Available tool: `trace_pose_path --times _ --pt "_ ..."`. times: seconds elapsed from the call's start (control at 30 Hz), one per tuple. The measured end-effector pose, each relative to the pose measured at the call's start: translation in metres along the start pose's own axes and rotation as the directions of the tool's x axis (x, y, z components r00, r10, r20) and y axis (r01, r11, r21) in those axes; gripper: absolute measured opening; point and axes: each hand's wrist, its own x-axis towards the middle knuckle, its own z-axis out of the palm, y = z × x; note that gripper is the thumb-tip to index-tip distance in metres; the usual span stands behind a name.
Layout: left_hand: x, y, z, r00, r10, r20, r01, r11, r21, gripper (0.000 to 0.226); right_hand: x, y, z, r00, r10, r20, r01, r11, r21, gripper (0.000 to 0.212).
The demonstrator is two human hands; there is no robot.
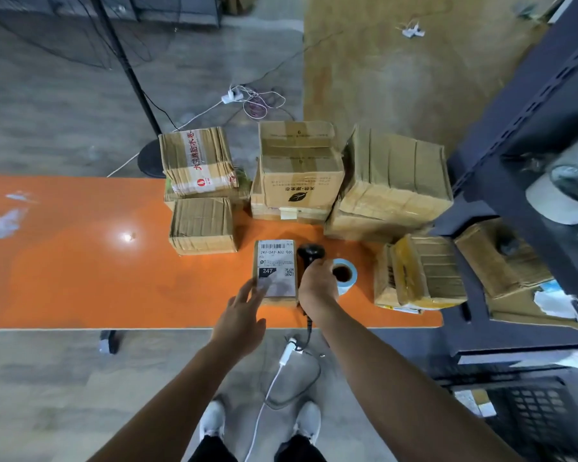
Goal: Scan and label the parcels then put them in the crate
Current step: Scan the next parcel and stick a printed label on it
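A small cardboard parcel point(276, 265) with a white shipping label marked 247 lies on the orange table point(80, 261) near its front edge. My left hand point(244, 311) reaches over the parcel's near left corner with fingers spread, holding nothing. My right hand point(317, 283) grips the handle of a black barcode scanner point(311, 253), whose head sits just right of the parcel. A blue-and-white label roll point(344, 273) stands just right of the scanner. A dark plastic crate point(528, 411) sits on the floor at the lower right.
Several taped cardboard boxes point(301, 168) are stacked along the table's far side and right end. A dark metal shelf point(531, 161) with tape rolls and boxes stands at the right. Cables and a white charger point(287, 355) hang below the table's front edge.
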Motion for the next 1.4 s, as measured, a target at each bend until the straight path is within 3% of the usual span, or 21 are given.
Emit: trace_pose_path --times 0.3,0.43,0.63,0.77,0.87,1.1,1.4 --pt "0.007 -0.011 -0.013 0.988 0.111 0.110 -0.124 0.986 0.115 0.083 -0.008 0.005 -0.029 0.993 0.084 -0.086 -0.072 0.989 0.128 0.050" --pt "0.012 -0.011 -0.019 0.978 0.140 0.155 -0.159 0.980 0.118 0.079 -0.023 0.004 -0.048 0.983 0.139 -0.119 -0.097 0.949 0.301 0.044" --pt "0.019 -0.018 -0.037 0.956 0.191 0.224 -0.216 0.972 0.095 0.068 -0.048 -0.012 -0.072 0.987 0.153 0.050 -0.157 0.854 0.496 0.012" --pt "0.018 -0.024 -0.046 0.946 0.211 0.245 -0.237 0.968 0.078 0.067 -0.059 -0.030 -0.077 0.983 0.141 0.116 -0.183 0.747 0.639 0.018" --pt "0.017 -0.027 -0.053 0.940 0.238 0.245 -0.261 0.963 0.065 0.066 -0.067 -0.042 -0.080 0.989 0.092 0.116 -0.146 0.738 0.659 0.013" --pt "0.019 -0.025 -0.074 0.936 0.287 0.205 -0.300 0.953 0.034 0.065 -0.079 -0.054 -0.083 0.990 0.111 0.085 -0.140 0.759 0.636 0.028" --pt "0.017 -0.029 -0.083 0.935 0.292 0.200 -0.303 0.952 0.029 0.063 -0.087 -0.054 -0.084 0.991 0.097 0.092 -0.134 0.725 0.676 0.021"
